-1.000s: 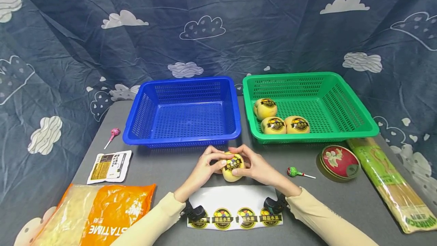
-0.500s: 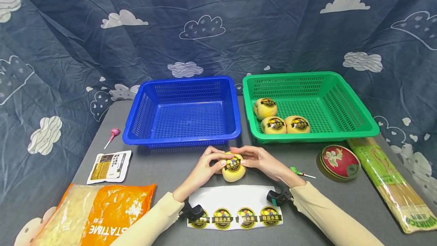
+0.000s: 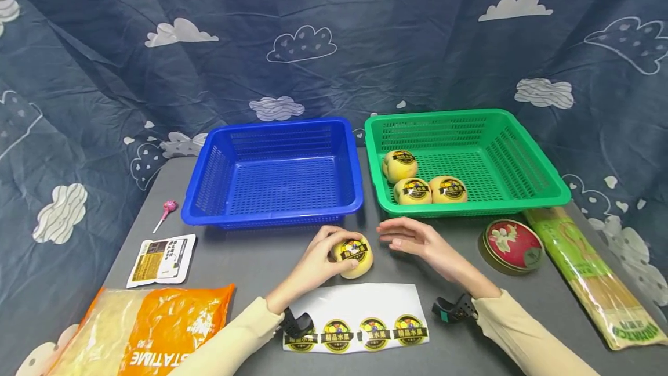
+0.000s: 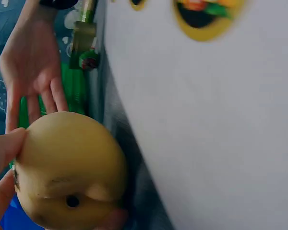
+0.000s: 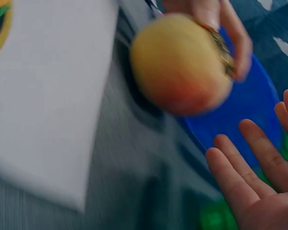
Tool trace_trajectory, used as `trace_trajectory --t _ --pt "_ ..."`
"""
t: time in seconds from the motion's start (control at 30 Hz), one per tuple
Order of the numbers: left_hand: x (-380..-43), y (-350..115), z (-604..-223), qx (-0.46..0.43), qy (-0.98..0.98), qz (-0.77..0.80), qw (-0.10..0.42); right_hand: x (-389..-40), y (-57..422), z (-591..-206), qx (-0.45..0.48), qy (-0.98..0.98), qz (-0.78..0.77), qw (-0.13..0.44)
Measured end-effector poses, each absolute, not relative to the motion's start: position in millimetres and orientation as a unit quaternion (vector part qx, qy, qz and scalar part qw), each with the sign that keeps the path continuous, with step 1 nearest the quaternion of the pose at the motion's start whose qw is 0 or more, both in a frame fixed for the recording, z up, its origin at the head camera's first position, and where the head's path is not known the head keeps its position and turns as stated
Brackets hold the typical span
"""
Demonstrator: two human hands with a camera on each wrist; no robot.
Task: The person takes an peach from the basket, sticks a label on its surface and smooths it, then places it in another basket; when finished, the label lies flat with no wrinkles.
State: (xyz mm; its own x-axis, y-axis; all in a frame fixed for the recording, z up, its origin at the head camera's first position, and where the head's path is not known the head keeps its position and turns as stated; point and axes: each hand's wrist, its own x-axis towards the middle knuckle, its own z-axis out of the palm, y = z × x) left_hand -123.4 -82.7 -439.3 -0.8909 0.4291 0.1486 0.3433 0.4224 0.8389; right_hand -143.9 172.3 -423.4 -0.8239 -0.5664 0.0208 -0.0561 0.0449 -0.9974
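My left hand (image 3: 319, 255) grips a yellow peach (image 3: 360, 267) with fingers and thumb, just behind the white sticker sheet (image 3: 360, 297). A round black-and-gold fruit sticker (image 3: 351, 250) is on the side of the peach that faces up. In the right wrist view the peach (image 5: 175, 67) shows a red blush. My right hand (image 3: 425, 245) is apart from the peach, to its right, with fingers extended and nothing in them. Along the sheet's near edge runs a row of several stickers (image 3: 374, 332); the left wrist camera overlaps one.
A blue basket (image 3: 271, 216) stands at the back, beside a green basket (image 3: 469, 208) with three stickered peaches (image 3: 416, 191). At the right lie a round red tin (image 3: 511, 245) and a noodle pack (image 3: 595, 277). A pink lollipop (image 3: 169, 206), white pouch (image 3: 162, 260) and orange bag (image 3: 167, 318) are left.
My right hand has let go of the peach and moved right, its forearm now covering the green lollipop in the head view. The left hand still holds the peach. The head view has shifted slightly.
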Motion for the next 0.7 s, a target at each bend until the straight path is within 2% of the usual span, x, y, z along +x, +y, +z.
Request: trace_trajectory --t 0.27,0.43,0.7 --pt "-126 -63 -398 0.293 0.804 0.514 0.060 -137 249 -403 -0.178 0.732 -0.646 0.120" --pt "-141 -37 -372 0.328 0.777 0.534 0.067 -138 288 -398 -0.129 0.746 -0.650 0.074" --pt "-203 21 -328 0.322 0.796 0.513 0.023 -139 310 -400 -0.072 0.709 -0.699 0.057"
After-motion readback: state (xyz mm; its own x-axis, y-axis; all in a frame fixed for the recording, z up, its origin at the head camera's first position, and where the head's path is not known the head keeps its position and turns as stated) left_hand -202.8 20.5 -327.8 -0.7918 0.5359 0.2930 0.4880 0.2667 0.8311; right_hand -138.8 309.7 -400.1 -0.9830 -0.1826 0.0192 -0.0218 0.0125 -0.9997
